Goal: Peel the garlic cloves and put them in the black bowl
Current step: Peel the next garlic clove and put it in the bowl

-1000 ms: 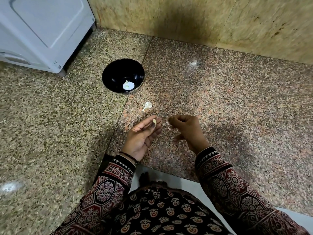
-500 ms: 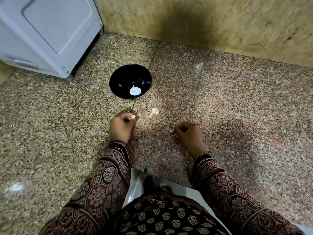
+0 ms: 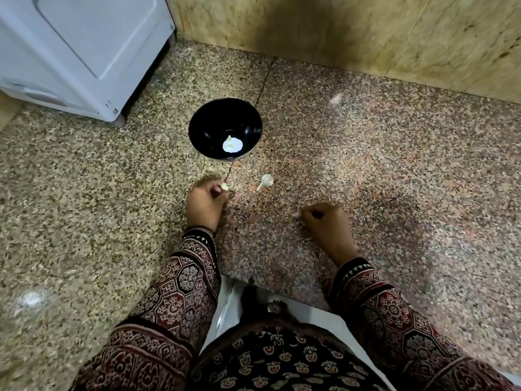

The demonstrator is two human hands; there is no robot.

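Garlic lies peeled inside the black bowl.

The one camera is sitting on the person's head, looking down close at the speckled stone floor.

This looks like a home, a lived-in corner of a house rather than any workplace. A white metal appliance cabinet stands on a small foot on the speckled polished stone floor, against a stained beige stone wall. A round black bowl sits right on the floor.
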